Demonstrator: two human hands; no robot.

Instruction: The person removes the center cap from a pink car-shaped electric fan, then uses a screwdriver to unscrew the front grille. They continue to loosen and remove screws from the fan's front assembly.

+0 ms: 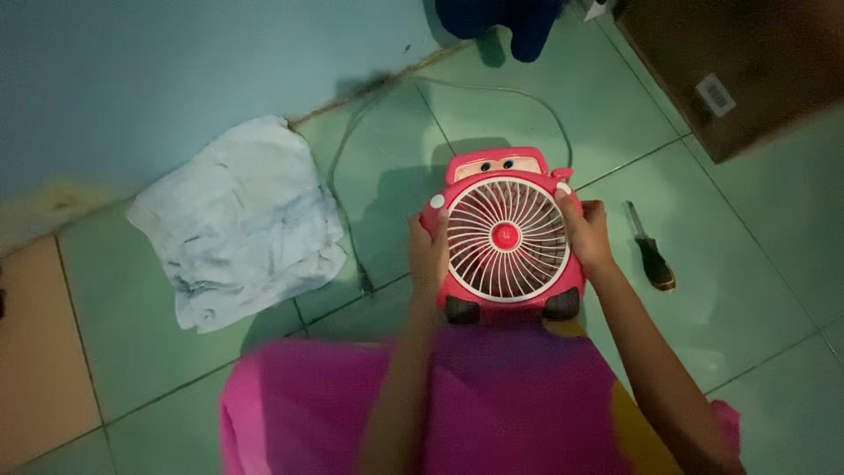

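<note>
A small red fan (507,236) shaped like a toy car, with a white round grille and black wheels, is held upright above the green tiled floor. My left hand (428,251) grips its left side and my right hand (586,233) grips its right side. A thin grey cord (538,99) loops from behind the fan across the tiles. My lap, in pink cloth (492,396), lies just below the fan.
A crumpled white rag (239,220) lies on the tiles to the left. A screwdriver (649,251) with a dark handle lies to the right of the fan. A brown cardboard box (747,70) stands at the top right, and a dark blue object (501,22) at the top.
</note>
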